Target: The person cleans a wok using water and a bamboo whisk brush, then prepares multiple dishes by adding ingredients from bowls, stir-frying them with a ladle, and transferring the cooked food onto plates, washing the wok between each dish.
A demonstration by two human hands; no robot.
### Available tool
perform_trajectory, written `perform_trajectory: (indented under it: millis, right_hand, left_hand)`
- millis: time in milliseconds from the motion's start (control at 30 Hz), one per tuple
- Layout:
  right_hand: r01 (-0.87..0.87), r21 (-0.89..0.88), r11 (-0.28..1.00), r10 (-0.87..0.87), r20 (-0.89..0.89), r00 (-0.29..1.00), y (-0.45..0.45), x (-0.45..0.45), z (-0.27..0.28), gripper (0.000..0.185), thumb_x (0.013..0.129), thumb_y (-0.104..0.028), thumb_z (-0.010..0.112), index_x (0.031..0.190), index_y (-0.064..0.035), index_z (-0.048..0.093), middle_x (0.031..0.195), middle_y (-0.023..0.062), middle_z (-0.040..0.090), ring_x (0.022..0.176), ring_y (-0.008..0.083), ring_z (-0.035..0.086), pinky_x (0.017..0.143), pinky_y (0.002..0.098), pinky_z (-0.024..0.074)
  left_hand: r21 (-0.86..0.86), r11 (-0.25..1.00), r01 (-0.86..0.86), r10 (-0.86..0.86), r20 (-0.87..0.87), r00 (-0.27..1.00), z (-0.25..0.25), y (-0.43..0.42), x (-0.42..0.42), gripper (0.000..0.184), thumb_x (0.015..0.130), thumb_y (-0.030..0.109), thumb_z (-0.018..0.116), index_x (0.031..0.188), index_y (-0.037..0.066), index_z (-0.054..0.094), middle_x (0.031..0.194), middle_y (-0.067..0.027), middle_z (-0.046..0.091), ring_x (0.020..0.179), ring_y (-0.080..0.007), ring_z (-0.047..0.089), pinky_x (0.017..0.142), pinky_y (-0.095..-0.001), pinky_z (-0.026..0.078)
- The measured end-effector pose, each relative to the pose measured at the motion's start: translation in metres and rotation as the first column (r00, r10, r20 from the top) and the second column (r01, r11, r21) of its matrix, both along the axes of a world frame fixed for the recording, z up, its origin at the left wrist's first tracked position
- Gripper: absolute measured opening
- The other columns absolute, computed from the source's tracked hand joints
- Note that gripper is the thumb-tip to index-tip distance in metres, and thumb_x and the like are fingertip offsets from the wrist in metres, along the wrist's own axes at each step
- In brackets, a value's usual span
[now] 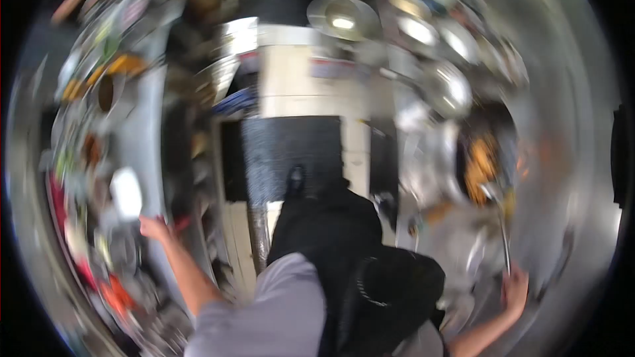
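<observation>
My right hand [514, 287] is closed round the handle of a long metal ladle [505, 238]. The ladle's head rests in a dark wok [506, 122], against a heap of orange-brown food [481, 158]. Out to the other side, my left hand [155, 227] is at the lower edge of a white dish [126, 193] and appears to pinch it, though motion smears the fingers. The dish is over the counter with the ingredients; what it holds, if anything, is too blurred to make out.
Steel counter [149, 106] on the left carries several containers of ingredients, with an orange item [118, 296] near the front. On the right, several metal pans [446, 89] stand beyond the wok. A black mat [294, 152] lies on the tiled floor between.
</observation>
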State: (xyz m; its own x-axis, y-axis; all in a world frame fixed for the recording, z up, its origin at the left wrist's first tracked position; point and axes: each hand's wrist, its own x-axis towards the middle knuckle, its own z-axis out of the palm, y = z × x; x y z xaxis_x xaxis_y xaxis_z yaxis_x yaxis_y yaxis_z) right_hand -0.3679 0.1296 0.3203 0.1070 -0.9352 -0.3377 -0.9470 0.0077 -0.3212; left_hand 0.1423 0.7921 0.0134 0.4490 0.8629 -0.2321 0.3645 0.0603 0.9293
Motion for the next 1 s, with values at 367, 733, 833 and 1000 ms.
perform_trajectory:
  millis: [367,733,833,1000]
  right_hand:
    - [0.385,-0.184,0.904,-0.262,0.475,0.84,-0.052,-0.012,-0.271,0.047,0.093,-0.019,0.06,0.137,-0.0056,0.052,0.097,0.0244,0.07,0.077,0.0338,0.068,0.07,0.04,0.0528]
    - [0.561,0.153,0.813,-0.509,0.655,0.559,-0.121,0.052,-0.244,0.05,0.098,-0.022,0.054,0.146,-0.0147,0.043,0.066,0.0084,0.056,0.047,0.0148,0.056,0.043,0.0329,0.0448]
    - [0.436,0.109,0.893,-0.415,0.574,0.706,-0.108,0.031,-0.252,0.05,0.097,-0.021,0.056,0.146,-0.0178,0.043,0.08,0.0153,0.066,0.059,0.022,0.065,0.054,0.0349,0.0509]
    - [0.211,-0.302,0.93,-0.084,0.384,0.919,-0.056,0.011,-0.207,0.043,0.091,-0.009,0.063,0.134,-0.0142,0.057,0.108,0.0263,0.065,0.093,0.0408,0.065,0.081,0.0418,0.0516]
  left_hand:
    - [0.344,-0.32,0.883,-0.909,0.15,-0.388,-0.038,-0.629,-0.05,0.027,0.091,0.02,0.065,0.106,-0.001,0.058,0.104,-0.0154,0.06,0.099,-0.0269,0.058,0.089,-0.0381,0.048]
    - [0.443,-0.884,0.152,-0.367,-0.453,-0.813,-0.08,-0.744,-0.058,0.08,0.068,0.028,0.083,0.132,0.005,0.041,0.118,-0.0262,0.056,0.109,-0.0455,0.054,0.096,-0.0484,0.045]
    - [0.224,-0.942,0.25,-0.327,-0.437,-0.838,-0.079,-0.753,-0.059,0.071,0.076,0.017,0.073,0.137,0.005,0.038,0.13,-0.0264,0.051,0.119,-0.044,0.05,0.1,-0.0484,0.042]
    - [-0.023,-0.87,0.492,-0.48,0.27,-0.835,-0.05,-0.766,-0.076,0.051,0.096,0.022,0.059,0.138,0.002,0.038,0.125,-0.0163,0.055,0.108,-0.0327,0.061,0.096,-0.0436,0.048]
